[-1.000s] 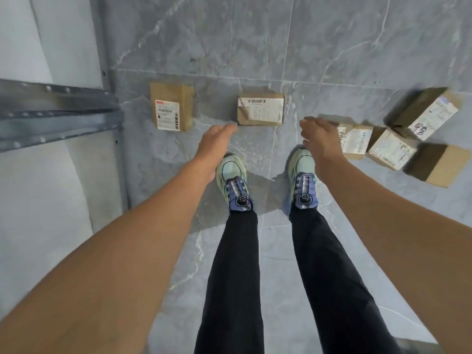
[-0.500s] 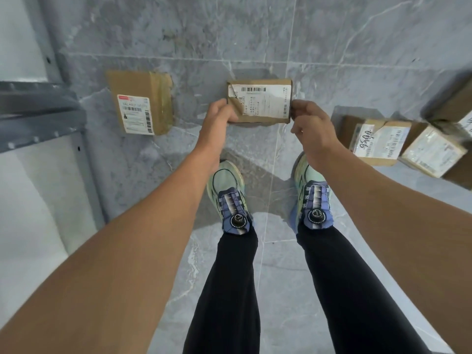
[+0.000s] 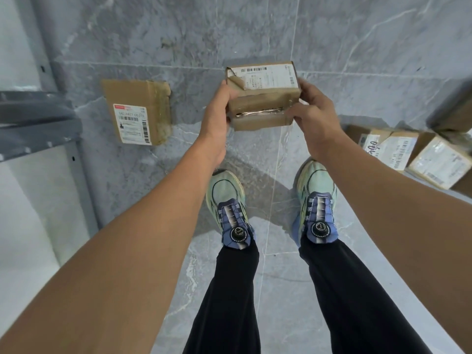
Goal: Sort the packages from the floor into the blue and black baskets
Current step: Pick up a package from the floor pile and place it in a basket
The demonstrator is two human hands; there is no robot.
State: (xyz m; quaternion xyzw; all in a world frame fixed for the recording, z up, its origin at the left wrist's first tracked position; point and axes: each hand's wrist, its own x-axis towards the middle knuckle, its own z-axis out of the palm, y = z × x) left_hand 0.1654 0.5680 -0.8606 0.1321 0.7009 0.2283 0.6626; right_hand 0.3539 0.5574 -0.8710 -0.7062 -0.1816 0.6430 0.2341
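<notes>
Since the frame before, the box (image 3: 263, 98) had left the floor (image 3: 153, 34) and come up toward the camera, and its taped side now faced the person. It was at 12 o'clock, in the air above the shoes (image 3: 227, 200). The left hand (image 3: 217, 111) gripped its left end and the right hand (image 3: 314, 121) gripped its right end, with fingers curled around the edges, so the hold looked firm from both sides. I judged that the pickup was done and the next step was to carry the box to a basket; no basket was in view, so the person probably had to turn. A second box (image 3: 138, 111) lay flat on the floor at 10 o'clock, well apart from the hands. A pile (image 3: 390, 146) of more boxes lay at 3 o'clock, near the right foot, and it could catch a step to that side. A grey rack (image 3: 38, 118) stood at 9 o'clock and closed the way to the left.
</notes>
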